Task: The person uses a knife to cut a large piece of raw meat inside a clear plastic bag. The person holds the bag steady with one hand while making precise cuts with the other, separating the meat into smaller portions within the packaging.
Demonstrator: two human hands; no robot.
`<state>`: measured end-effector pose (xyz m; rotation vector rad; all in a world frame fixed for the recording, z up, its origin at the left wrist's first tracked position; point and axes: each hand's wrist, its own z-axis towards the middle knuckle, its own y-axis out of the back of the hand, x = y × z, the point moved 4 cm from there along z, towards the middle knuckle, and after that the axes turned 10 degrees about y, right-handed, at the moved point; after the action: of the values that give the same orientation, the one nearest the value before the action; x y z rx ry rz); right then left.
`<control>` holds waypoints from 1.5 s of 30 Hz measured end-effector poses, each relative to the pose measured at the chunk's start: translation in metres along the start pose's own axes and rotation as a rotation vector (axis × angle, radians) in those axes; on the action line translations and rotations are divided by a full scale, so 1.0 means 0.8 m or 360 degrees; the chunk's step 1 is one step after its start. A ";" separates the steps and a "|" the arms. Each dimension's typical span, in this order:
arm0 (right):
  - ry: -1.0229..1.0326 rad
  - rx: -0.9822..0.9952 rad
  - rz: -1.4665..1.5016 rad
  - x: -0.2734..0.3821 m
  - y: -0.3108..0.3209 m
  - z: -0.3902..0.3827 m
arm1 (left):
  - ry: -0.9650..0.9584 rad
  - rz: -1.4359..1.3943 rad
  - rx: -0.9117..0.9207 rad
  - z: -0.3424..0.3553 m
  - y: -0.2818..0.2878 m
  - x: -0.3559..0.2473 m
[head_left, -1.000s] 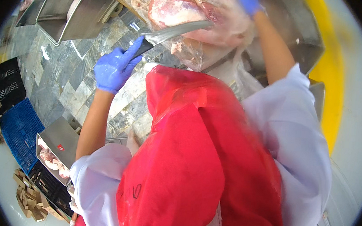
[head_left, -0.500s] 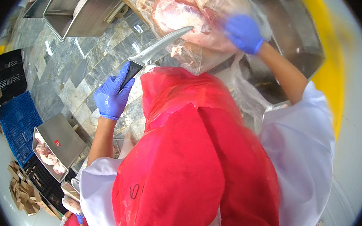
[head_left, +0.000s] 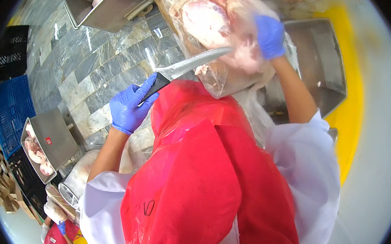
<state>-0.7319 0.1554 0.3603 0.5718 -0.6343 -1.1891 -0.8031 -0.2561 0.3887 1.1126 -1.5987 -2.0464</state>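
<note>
My left hand (head_left: pixel 133 105), in a blue glove, is closed around the black handle of a large curved knife (head_left: pixel 193 63). The blade points up and to the right, its tip over the near part of a big piece of raw meat (head_left: pixel 208 20). That meat, pink with white fat, lies in a clear plastic liner (head_left: pixel 217 80) in front of me. At the meat's right side is my right hand (head_left: pixel 270 37), also blue-gloved. Motion smears its fingers, and I cannot make out whether they grip anything.
A steel tub (head_left: pixel 319 63) stands on the right beside a yellow edge (head_left: pixel 352 111). Another steel tub (head_left: pixel 112 10) is at the far left. Lower left are a steel bin (head_left: pixel 54 140) with meat pieces, a blue crate (head_left: pixel 12 112), cardboard scraps (head_left: pixel 4 185) and a co-worker's gloved hand (head_left: pixel 62 227).
The whole view has shifted, so the meat and knife appear farther right and lower. My right hand has moved slightly relative to the meat. The left hand keeps its hold on the knife.
</note>
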 end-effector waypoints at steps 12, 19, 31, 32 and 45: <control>-0.0103 -0.0022 -0.0105 -0.012 0.025 -0.004 | 0.0222 -0.0126 -0.0004 0.067 0.021 0.038; -0.0922 0.0402 0.0312 -0.154 -0.008 -0.096 | -0.0216 0.0372 0.0215 0.116 0.075 -0.033; -0.0200 -0.0022 0.0225 -0.171 -0.019 -0.097 | -0.0493 0.0578 0.0017 0.153 0.105 -0.125; -0.0292 -0.0036 0.0378 -0.176 -0.021 -0.098 | -0.0457 0.0555 0.0022 0.155 0.108 -0.125; -0.1030 0.0409 0.0796 -0.223 -0.036 -0.042 | -0.0242 0.0661 0.0274 0.198 0.112 -0.154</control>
<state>-0.7706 0.3208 0.2904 0.2008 -1.4064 -0.8052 -0.8582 -0.0966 0.5301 0.6141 -1.9201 -1.7777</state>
